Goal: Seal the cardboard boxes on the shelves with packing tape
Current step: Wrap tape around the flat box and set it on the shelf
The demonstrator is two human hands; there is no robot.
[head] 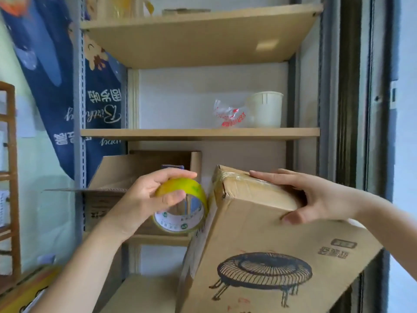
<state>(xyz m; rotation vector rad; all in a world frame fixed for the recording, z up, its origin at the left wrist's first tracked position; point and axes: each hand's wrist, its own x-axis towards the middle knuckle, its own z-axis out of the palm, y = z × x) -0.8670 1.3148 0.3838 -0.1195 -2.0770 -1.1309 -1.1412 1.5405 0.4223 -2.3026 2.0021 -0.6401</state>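
A large cardboard box (259, 240) with a printed round heater drawing leans tilted in front of the shelf unit, its taped upper end pointing up and left. My right hand (316, 195) grips that upper end, fingers laid flat over the tape and thumb on the printed face. Just left of the box's edge, my left hand (155, 195) holds a yellowish roll of packing tape (182, 204) by its rim. Behind the roll, an open cardboard box (126, 175) with raised flaps sits on the shelf.
Wooden shelves (198, 133) on grey metal uprights fill the middle. The shelf above holds a white paper cup (266, 109) and a crumpled plastic bag (228, 116). A blue banner (67, 86) hangs at left, beside a wooden rack (11, 177). A dark door frame (349, 86) stands right.
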